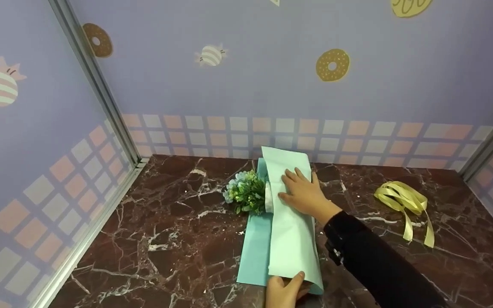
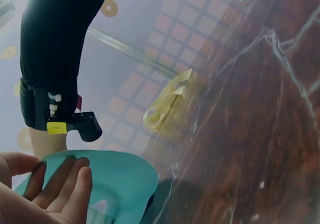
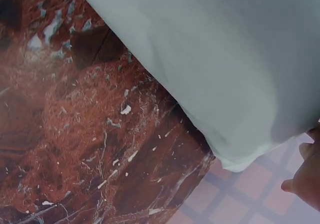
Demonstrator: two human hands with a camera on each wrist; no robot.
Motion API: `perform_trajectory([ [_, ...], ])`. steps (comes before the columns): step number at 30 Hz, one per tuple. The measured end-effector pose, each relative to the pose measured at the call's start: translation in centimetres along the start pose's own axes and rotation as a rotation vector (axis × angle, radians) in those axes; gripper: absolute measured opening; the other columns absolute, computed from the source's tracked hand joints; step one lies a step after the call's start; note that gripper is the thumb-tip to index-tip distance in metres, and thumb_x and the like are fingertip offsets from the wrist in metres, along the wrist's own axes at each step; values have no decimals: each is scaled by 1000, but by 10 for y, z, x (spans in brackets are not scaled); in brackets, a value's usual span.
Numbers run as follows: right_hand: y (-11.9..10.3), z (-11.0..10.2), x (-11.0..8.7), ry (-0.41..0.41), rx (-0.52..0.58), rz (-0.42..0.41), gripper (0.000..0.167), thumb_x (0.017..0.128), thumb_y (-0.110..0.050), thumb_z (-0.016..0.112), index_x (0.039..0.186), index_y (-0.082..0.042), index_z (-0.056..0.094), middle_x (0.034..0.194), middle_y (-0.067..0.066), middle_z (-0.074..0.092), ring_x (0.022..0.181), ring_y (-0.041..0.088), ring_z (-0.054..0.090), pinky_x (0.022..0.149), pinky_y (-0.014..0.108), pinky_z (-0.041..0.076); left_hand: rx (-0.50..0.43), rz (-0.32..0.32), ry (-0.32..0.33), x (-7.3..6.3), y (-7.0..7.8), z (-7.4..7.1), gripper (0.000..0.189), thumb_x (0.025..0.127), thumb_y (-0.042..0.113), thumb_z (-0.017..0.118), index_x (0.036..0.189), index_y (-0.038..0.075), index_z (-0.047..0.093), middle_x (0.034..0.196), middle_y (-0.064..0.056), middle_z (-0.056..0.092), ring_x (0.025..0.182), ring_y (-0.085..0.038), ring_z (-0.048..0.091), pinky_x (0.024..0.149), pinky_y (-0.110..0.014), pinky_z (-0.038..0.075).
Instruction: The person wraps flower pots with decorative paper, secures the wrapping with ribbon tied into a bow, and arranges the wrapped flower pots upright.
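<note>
A sheet of light teal wrapping paper (image 1: 293, 239), folded over with a paler flap on top, lies lengthwise on the marbled table. A bunch of green leaves and small blue flowers (image 1: 248, 194) sticks out of its left side; a white base (image 1: 268, 197) shows partly, the rest hidden under the flap. My right hand (image 1: 304, 192) rests on the flap with fingers spread. At the near end, my left hand (image 1: 284, 291) pinches the paper's edge, thumb above. In the left wrist view, the left hand's fingers (image 2: 75, 189) reach into the curled paper (image 2: 120, 174).
A looped yellow ribbon (image 1: 402, 199) lies on the table (image 1: 178, 239) at the right, two ends trailing toward me. A purple wall (image 1: 263, 77) with a checked border closes off the back, and side walls stand left and right.
</note>
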State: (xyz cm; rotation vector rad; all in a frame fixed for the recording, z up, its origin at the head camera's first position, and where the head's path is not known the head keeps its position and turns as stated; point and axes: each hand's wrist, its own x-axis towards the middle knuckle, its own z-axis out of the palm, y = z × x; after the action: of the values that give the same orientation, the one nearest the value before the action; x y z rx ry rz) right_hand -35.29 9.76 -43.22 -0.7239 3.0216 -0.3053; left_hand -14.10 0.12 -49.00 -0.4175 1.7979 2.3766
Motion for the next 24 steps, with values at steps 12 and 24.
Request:
perform_trajectory([
  [12, -2, 3, 5, 5, 6, 52, 70, 97, -53, 47, 151, -10, 37, 155, 12, 32, 145, 35, 17, 111, 65, 0, 34, 61, 205, 4, -1, -13, 25, 88, 10, 66, 98, -12, 62, 76, -5, 62, 67, -18, 62, 62, -37, 55],
  [24, 0, 7, 2, 112, 13, -122, 59, 102, -43, 46, 153, -16, 34, 158, 5, 27, 145, 30, 19, 114, 60, 2, -18, 245, 403, 10, -7, -11, 31, 92, 3, 61, 113, -20, 58, 96, -26, 67, 90, -41, 66, 73, -46, 58],
])
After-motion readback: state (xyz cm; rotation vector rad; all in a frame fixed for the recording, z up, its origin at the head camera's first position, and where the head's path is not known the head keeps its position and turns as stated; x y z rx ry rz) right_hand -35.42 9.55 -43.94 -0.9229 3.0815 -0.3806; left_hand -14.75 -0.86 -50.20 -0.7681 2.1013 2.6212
